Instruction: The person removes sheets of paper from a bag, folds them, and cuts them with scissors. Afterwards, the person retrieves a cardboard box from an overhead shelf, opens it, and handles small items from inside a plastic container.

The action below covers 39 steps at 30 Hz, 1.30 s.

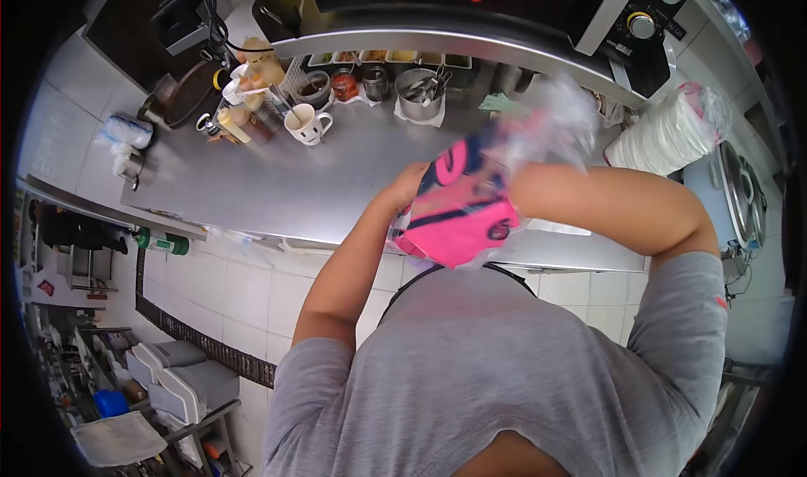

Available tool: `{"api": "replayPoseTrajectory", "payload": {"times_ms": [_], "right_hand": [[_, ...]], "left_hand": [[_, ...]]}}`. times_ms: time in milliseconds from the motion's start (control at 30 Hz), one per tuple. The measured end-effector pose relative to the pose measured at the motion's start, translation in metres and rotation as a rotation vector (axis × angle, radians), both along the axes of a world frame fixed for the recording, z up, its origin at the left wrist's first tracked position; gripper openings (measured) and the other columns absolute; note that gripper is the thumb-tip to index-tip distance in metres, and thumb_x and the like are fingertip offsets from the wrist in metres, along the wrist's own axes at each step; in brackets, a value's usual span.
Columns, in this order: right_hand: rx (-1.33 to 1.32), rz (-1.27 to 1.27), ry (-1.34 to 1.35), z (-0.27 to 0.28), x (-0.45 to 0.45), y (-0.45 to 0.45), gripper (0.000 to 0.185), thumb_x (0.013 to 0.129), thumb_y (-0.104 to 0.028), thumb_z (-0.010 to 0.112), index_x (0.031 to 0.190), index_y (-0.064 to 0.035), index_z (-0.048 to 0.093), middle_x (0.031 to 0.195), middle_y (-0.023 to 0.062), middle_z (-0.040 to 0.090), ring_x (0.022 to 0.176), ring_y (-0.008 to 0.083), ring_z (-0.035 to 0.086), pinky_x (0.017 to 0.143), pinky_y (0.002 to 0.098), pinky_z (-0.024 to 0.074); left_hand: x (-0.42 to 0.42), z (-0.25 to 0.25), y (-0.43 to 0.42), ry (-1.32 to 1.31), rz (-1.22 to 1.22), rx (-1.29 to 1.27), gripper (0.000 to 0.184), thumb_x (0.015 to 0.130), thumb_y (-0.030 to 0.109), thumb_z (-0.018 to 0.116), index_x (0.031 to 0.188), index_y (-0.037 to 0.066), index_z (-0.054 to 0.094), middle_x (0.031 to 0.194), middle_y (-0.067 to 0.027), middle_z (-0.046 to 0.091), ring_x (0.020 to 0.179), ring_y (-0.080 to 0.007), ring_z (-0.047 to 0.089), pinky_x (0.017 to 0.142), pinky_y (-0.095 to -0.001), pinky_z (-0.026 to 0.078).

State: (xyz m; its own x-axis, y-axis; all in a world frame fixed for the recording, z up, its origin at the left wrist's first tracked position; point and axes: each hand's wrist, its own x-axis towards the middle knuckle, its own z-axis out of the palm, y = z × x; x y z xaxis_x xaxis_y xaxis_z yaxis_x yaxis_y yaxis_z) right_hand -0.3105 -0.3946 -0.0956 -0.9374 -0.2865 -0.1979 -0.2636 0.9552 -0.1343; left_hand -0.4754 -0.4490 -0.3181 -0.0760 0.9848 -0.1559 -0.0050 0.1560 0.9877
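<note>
Pink-and-navy printed plastic bag: at the near edge of the grey metal counter. Left hand holds its side (fingertips hidden). Right hand at opposite side, largely obscured; finger spread cannot be told. White, black-marked mug stands apart.

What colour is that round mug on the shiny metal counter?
The round, handled mug is white with black marks; head view.

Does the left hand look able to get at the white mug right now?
Probably yes: only bare counter lies between the left hand and the mug, though that hand is occupied with the pink bag.
</note>
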Motion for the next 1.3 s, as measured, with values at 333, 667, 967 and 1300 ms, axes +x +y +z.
{"api": "replayPoseTrajectory", "payload": {"times_ms": [333, 667, 967, 1300], "right_hand": [[-0.516, -0.382, 0.694, 0.102, 0.138, 0.033, 0.037, 0.080, -0.022, 0.064, 0.110, -0.0027, 0.058, 0.106, 0.0151, 0.063, 0.097, 0.0288, 0.062, 0.084, 0.0400, 0.0510], [-1.216, -1.042, 1.391, 0.058, 0.332, 0.121, 0.043, 0.081, -0.024, 0.065, 0.117, -0.0021, 0.055, 0.112, 0.0145, 0.062, 0.101, 0.0276, 0.062, 0.087, 0.0398, 0.0505], [-2.148, -1.052, 1.107, -0.107, 0.307, 0.171, 0.050, 0.082, -0.026, 0.065, 0.123, -0.0017, 0.052, 0.117, 0.0139, 0.061, 0.104, 0.0265, 0.061, 0.091, 0.0396, 0.0500], [-2.285, -0.853, 0.340, -0.197, 0.283, 0.187, 0.062, 0.080, -0.025, 0.071, 0.130, 0.0020, 0.047, 0.122, 0.0149, 0.059, 0.110, 0.0269, 0.059, 0.096, 0.0397, 0.0473]], "left_hand": [[0.007, 0.001, -0.039, 0.002, 0.311, 0.139, 0.025, 0.092, 0.023, 0.062, 0.101, 0.000, 0.066, 0.087, 0.0006, 0.063, 0.080, -0.0065, 0.054, 0.074, -0.0222, 0.044], [-0.051, -0.047, -0.043, -0.029, 1.049, 0.284, 0.030, 0.097, 0.027, 0.052, 0.102, 0.000, 0.064, 0.088, -0.0017, 0.064, 0.080, -0.0101, 0.056, 0.074, -0.0257, 0.045], [0.017, 0.100, -0.016, 0.710, 1.077, 0.698, 0.034, 0.096, 0.026, 0.053, 0.113, -0.004, 0.056, 0.106, -0.0132, 0.062, 0.093, -0.0194, 0.058, 0.086, -0.0315, 0.045], [0.230, 0.069, 0.101, -0.458, 0.108, -0.180, 0.065, 0.096, 0.050, 0.046, 0.133, -0.003, 0.044, 0.126, -0.0147, 0.056, 0.114, -0.0226, 0.054, 0.100, -0.0319, 0.039]]}}
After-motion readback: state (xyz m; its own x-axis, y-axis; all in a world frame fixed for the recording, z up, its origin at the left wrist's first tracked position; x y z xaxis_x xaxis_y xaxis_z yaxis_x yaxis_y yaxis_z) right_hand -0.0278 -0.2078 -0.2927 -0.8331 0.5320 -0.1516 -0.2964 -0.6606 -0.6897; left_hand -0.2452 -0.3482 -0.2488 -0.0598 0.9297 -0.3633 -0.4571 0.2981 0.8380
